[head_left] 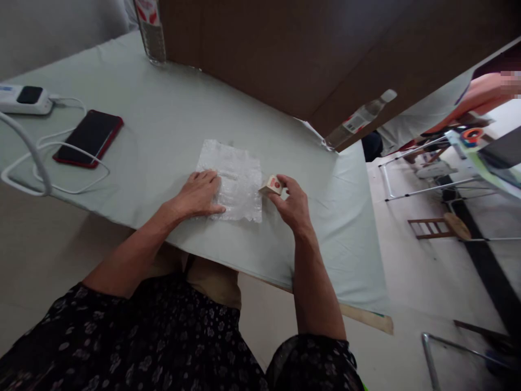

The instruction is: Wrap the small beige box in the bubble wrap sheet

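Observation:
A sheet of bubble wrap (240,182) lies flat on the pale green tablecloth in front of me. My left hand (200,194) rests on its left side with the fingers stretched out and the thumb apart. At the sheet's right edge, my right hand (293,202) grips a small cream-coloured box (272,185) with a red mark on it, between thumb and fingers. The box is tilted, and I cannot tell whether it touches the table. Part of it is hidden by my fingers.
A large brown cardboard panel (260,60) stands along the table's far side, with a plastic bottle (154,41) at its left and another bottle (362,119) at its right. A phone (89,138), a white cable and a power strip (24,99) lie left. Another person's arm (468,103) shows far right.

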The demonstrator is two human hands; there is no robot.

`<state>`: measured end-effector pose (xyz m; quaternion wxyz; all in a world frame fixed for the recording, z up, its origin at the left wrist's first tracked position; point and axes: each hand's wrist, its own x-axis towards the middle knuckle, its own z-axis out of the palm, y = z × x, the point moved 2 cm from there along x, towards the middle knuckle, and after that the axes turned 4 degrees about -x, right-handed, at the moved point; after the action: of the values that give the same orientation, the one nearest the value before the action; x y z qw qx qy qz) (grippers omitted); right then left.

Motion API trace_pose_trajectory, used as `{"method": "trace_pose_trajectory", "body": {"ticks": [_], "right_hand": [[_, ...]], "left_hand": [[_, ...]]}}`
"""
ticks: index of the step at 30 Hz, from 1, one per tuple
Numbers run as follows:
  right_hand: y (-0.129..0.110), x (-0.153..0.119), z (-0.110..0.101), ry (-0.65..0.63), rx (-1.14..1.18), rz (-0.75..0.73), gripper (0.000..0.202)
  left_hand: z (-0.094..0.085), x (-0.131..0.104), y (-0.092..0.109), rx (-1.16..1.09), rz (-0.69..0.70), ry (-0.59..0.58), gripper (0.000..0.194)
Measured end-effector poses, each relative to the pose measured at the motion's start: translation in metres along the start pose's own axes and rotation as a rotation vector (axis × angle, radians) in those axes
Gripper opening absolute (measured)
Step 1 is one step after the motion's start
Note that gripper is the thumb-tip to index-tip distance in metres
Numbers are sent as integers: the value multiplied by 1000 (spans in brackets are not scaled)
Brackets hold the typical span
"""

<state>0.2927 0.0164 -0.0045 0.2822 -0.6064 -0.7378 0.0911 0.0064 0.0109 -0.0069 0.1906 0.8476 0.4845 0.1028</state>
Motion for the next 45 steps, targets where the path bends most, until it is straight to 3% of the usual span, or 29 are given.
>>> {"method": "trace_pose_trajectory", "body": {"ticks": [3, 5, 9, 12, 15, 18, 21, 30, 33, 35, 37, 40, 43, 45], "right_hand": [[32, -8, -11, -17, -34, 111, 51], [38, -12, -15, 43, -63, 113, 53], [3, -12, -17, 213, -59, -16, 43], [-39, -5, -2, 66, 8, -192, 39], [-61, -1, 22, -203, 9, -274, 58], [-56, -5, 39, -389, -29, -237, 71], [-42, -14, 42, -418, -44, -225, 71], [-29, -27, 37, -370, -64, -193, 75], [-30, -31, 31, -311, -49, -199, 60], [-31, -32, 19, -177, -24, -178, 39], [-27, -30, 4, 42, -16, -117, 25], [-12, -22, -11, 285, -69, -6, 33], [13, -14, -4, 213, -125, 100, 59], [26, -13, 4, 124, -110, 160, 61]], "left_hand": [[1, 7, -8, -4, 10, -1, 65], [2, 8, -12, -22, 33, 3, 70], [0, 8, -19, -76, 39, 117, 66], [-2, 8, -21, -71, 15, 142, 57], [0, 5, -23, -55, 3, 69, 65], [3, 0, -30, -80, 7, 38, 80], [7, -3, -38, -108, 30, 31, 89], [10, -2, -44, -106, 49, 41, 92], [10, -3, -44, -122, 57, 61, 90], [10, -4, -44, -130, 62, 68, 89], [10, -5, -44, -137, 60, 84, 88], [10, -4, -44, -152, 51, 145, 83], [11, -3, -43, -163, 45, 174, 81], [12, -3, -41, -160, 36, 155, 83]]}}
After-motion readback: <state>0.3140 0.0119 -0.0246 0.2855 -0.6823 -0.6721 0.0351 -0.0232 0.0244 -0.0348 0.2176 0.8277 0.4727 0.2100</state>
